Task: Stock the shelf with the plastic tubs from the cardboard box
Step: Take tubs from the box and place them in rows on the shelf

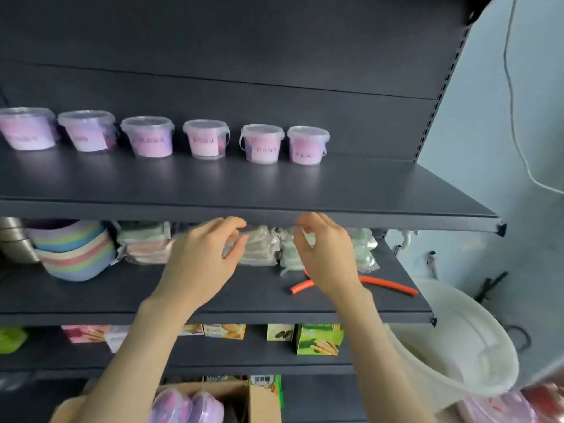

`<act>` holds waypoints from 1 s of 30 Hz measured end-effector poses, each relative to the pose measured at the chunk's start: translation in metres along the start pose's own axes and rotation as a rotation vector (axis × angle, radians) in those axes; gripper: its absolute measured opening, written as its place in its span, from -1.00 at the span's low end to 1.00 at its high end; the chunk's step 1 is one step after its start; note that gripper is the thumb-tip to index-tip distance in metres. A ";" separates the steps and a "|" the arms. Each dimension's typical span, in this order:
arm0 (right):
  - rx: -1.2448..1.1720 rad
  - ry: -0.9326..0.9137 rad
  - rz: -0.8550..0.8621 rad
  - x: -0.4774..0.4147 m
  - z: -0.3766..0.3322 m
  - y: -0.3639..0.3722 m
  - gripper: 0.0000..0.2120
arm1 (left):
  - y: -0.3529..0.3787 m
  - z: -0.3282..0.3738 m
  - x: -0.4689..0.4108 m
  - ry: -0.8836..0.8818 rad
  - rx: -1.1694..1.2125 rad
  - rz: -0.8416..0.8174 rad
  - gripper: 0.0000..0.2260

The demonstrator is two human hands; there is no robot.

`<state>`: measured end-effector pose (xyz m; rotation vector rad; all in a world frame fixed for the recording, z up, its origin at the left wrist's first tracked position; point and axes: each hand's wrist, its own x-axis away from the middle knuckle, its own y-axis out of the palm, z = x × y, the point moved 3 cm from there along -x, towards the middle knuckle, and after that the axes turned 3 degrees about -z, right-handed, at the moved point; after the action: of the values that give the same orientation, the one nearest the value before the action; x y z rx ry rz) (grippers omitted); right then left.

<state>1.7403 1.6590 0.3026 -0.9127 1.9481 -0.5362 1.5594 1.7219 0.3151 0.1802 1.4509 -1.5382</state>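
Note:
Several clear plastic tubs with pink and purple contents stand in a row along the back of the dark top shelf (274,196), the rightmost tub (307,145) near the middle. My left hand (203,261) and my right hand (328,254) hang in the air just below that shelf's front edge, fingers loosely curled, holding nothing. The cardboard box (259,401) sits at the bottom of the view under my left forearm, with two more purple-lidded tubs (186,406) inside it.
The shelf below holds stacked pastel bowls (76,248), wrapped packets (259,245) and an orange tube (387,283). Biscuit boxes (319,338) line the third shelf. A white plastic bucket (457,346) stands at the right, by a pale wall with a hanging cable.

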 end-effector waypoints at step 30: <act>-0.046 0.291 -0.711 0.362 -0.184 0.259 -0.73 | -0.115 -0.147 0.460 -0.731 0.118 -0.440 -0.73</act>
<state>1.3619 1.5454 0.0269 -1.6431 1.8522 -1.0800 1.1702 1.5783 0.0422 -0.6154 0.8387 -1.7763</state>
